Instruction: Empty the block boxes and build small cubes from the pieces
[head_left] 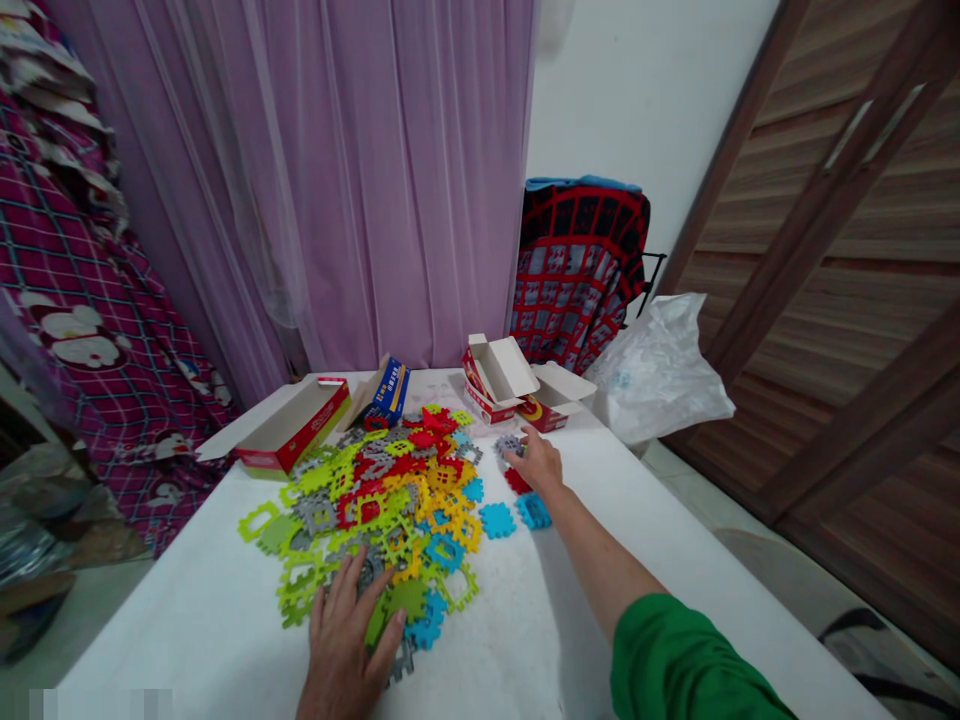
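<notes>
Pieces (409, 600) lie under my spread left hand (343, 645) near the table's (517, 660) front edge; my half-curled right hand (540, 464) touches gray ones (505, 445), whether gripping I can't tell.

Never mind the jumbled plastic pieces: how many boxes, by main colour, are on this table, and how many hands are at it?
Red: 3 (leftmost red box, middle red box, rightmost red box)
Blue: 1 (blue box)
Hands: 2 (left hand, right hand)
Total: 6

Four boxes (319, 428), one bag (660, 375), tiles (497, 520) too overlapped to count.
</notes>
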